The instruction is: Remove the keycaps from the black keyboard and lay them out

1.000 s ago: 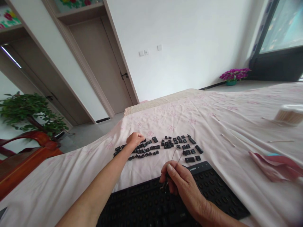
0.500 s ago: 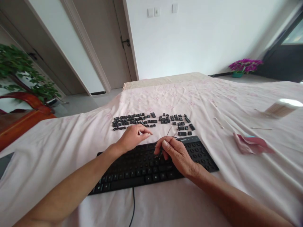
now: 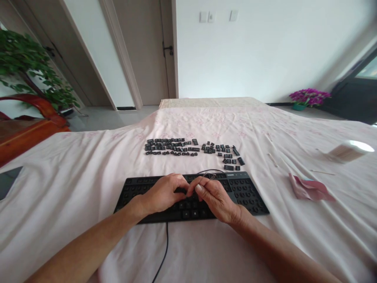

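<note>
A black keyboard (image 3: 134,188) lies across the cloth before me; many of its keys are off, showing bare sockets, mainly on the right. My left hand (image 3: 166,193) is over its middle, thumb and fingers drawn together, and whatever they may pinch is hidden. Touching or nearly touching those fingertips is my right hand (image 3: 217,198), closed on a thin wire keycap puller (image 3: 211,176) whose wire ends point away from me. Beyond the keyboard lie loose black keycaps (image 3: 171,146) in rough rows, with another keycap group (image 3: 209,149) to the right.
A pink patterned cloth (image 3: 88,177) covers the surface. On the right are a tub of cotton swabs (image 3: 347,152), loose swabs (image 3: 273,160) and a folded pink rag (image 3: 310,188). A cable (image 3: 167,245) runs toward me. A dark flat object (image 3: 10,181) sits at left.
My left hand has come down and right, from above the keyboard's back edge to beside my right fingertips. My right hand still holds the wire puller. The view has shifted slightly.
</note>
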Available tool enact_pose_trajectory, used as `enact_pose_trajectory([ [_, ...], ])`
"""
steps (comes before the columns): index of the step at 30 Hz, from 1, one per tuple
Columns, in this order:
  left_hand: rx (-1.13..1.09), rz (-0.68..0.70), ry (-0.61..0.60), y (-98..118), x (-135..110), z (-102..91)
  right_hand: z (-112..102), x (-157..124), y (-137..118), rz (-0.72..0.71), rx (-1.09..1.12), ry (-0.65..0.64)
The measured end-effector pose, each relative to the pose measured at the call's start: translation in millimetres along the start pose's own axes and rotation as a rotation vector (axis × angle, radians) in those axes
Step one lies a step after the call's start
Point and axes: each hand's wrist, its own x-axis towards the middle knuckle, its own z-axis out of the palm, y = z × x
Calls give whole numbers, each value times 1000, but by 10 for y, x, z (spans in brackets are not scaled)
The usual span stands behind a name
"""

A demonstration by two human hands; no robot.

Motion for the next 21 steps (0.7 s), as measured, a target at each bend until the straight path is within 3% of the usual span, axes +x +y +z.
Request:
enact_pose_trajectory([
  [9, 101, 35, 39, -8, 1, 77, 91, 71, 6, -123, -262, -150],
  [15, 114, 19, 94, -7, 25, 138, 108, 2, 66, -269, -226, -21],
  [21, 77, -22, 108, 17, 17, 175, 83, -22, 95, -308, -156, 96],
])
